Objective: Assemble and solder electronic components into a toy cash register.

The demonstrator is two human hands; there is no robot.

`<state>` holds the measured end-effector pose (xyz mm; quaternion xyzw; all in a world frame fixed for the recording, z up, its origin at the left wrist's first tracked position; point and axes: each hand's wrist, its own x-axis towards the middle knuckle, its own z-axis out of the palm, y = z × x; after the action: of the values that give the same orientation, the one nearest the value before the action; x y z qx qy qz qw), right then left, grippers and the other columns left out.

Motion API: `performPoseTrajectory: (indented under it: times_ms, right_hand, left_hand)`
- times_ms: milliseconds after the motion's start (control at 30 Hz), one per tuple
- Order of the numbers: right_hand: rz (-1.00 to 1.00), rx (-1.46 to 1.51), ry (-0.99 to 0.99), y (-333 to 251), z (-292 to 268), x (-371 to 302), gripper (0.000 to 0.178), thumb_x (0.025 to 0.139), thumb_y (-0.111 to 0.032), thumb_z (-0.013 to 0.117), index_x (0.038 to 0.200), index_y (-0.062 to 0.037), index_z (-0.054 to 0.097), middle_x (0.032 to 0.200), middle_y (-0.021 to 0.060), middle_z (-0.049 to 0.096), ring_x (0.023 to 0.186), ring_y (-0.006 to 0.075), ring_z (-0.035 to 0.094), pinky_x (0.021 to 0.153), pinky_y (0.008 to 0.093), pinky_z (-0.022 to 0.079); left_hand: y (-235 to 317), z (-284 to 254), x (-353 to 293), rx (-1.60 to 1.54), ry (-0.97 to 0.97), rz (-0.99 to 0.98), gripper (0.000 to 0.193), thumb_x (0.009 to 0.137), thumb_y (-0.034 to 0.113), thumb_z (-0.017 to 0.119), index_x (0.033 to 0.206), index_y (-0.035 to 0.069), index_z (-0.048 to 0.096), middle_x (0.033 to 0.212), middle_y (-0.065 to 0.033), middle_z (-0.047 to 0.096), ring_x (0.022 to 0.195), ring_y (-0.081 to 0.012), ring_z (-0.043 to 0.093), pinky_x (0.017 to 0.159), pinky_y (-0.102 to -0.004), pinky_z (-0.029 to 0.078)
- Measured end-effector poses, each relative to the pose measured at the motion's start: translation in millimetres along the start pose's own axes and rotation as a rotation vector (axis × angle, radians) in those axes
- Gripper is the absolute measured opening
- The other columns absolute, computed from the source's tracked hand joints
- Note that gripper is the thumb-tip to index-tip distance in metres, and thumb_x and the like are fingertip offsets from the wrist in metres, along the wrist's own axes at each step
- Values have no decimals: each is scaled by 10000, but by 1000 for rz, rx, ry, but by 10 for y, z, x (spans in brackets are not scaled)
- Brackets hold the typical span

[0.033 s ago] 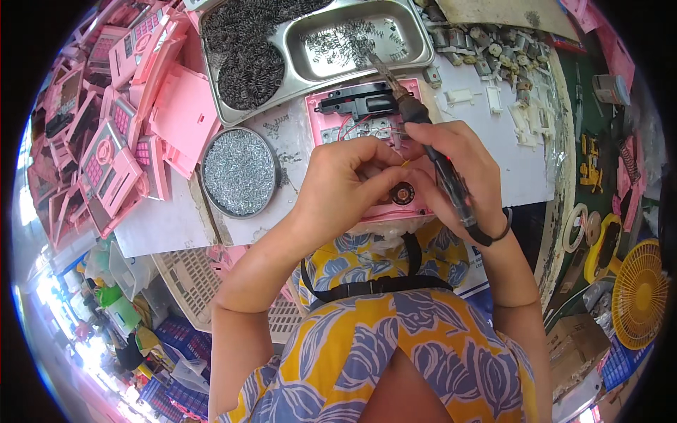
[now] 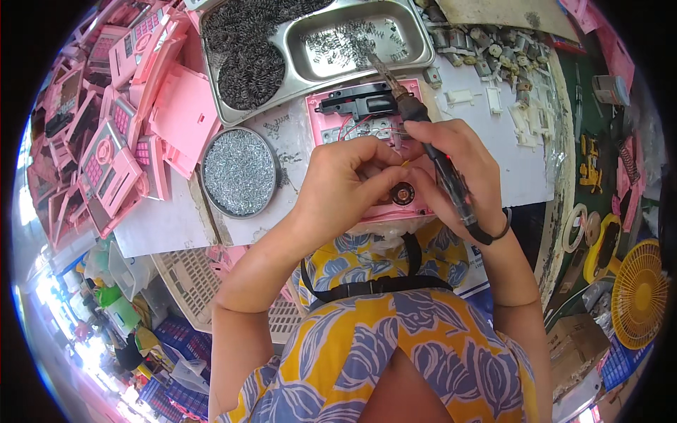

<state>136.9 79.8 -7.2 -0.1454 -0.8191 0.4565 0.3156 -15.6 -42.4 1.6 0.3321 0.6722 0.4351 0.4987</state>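
Note:
A pink plastic case [image 2: 423,95] lies open in front of me, with a black plastic part [image 2: 358,102], thin red wires and a small round speaker-like part [image 2: 403,193] inside. Above the case, my left hand [image 2: 345,173] is closed, its thumb and index finger pinching a thin yellow wire [image 2: 406,163]. My right hand [image 2: 462,166] grips a soldering iron [image 2: 446,176] by its dark handle, the metal end pointing away over the tray. Its thumb and fingertips meet close to the left fingertips. What lies under the fingers is hidden.
A metal tray [image 2: 288,32] of small springs stands beyond the case. On the left are a round dish [image 2: 276,185] of screws and a heap of pink cases [image 2: 106,162]. White plastic parts [image 2: 462,96] and small motors [image 2: 486,67] lie right, a yellow fan [image 2: 640,295] farther out.

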Motion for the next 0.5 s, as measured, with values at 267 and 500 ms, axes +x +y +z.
performPoseTrajectory:
  times_ms: [267, 500]
  right_hand:
    - [-20, -39, -11, 17, -1, 11, 575, 718, 147, 689, 1242, -88, 654, 912, 99, 610, 781, 237, 629, 688, 312, 520]
    - [107, -21, 80, -91, -504, -268, 369, 805, -22, 756, 1159, -13, 655, 945, 101, 627, 836, 214, 591, 762, 331, 476]
  left_hand:
    - [-63, 40, 2, 8, 38, 148, 84, 916, 54, 703, 954, -20, 688, 767, -82, 697, 657, -110, 656, 596, -273, 528]
    - [-76, 44, -15, 432, 6, 468, 92, 890, 9, 684, 980, 26, 672, 934, -59, 622, 743, -165, 665, 639, -290, 523]
